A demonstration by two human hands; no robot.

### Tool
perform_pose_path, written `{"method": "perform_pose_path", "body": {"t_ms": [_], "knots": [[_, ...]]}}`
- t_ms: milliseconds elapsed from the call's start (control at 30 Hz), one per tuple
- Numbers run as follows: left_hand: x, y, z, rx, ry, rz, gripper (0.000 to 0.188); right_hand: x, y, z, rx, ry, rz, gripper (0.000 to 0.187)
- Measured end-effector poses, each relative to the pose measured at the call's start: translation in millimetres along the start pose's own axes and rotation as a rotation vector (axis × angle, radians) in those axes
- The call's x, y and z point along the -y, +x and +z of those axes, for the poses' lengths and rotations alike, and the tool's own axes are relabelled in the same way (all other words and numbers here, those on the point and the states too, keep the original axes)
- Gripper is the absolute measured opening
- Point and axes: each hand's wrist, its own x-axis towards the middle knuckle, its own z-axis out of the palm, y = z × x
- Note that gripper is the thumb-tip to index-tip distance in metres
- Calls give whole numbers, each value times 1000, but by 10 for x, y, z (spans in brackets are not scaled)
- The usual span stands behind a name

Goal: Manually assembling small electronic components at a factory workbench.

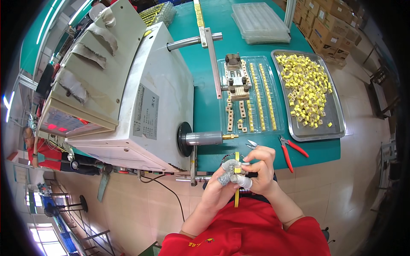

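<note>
Close in front of my chest, both hands meet around a small coil bobbin wrapped in yellow tape (238, 170). My left hand (217, 187), with grey wraps on its fingers, is closed around the bobbin's left side. From the right, my right hand (261, 170), its thumb wrapped in white, pinches at the same piece. A yellow tape strip (237, 199) shows above and below the fingers. Just beyond the hands lies a small tool with pointed metal tips (252, 144), partly hidden. Red-handled cutting pliers (290, 152) lie spread to the right of my right hand.
A white winding machine (166, 85) stands at left, its spindle (205, 138) pointing right. Beyond my hands, a clear plastic tray (273, 91) holds rows of bobbins. At right a metal tray (338, 121) is heaped with yellow-taped coils. Stacked clear trays (260, 21) sit farther back.
</note>
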Motion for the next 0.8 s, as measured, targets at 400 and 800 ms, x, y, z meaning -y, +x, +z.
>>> {"method": "perform_pose_path", "body": {"t_ms": [400, 800], "knots": [[35, -9, 2, -55, 67, 37, 32, 42, -89, 82, 33, 493, 421, 26], [38, -4, 97, -152, 105, 65, 31, 51, -138, 79, 69, 784, 504, 25]]}}
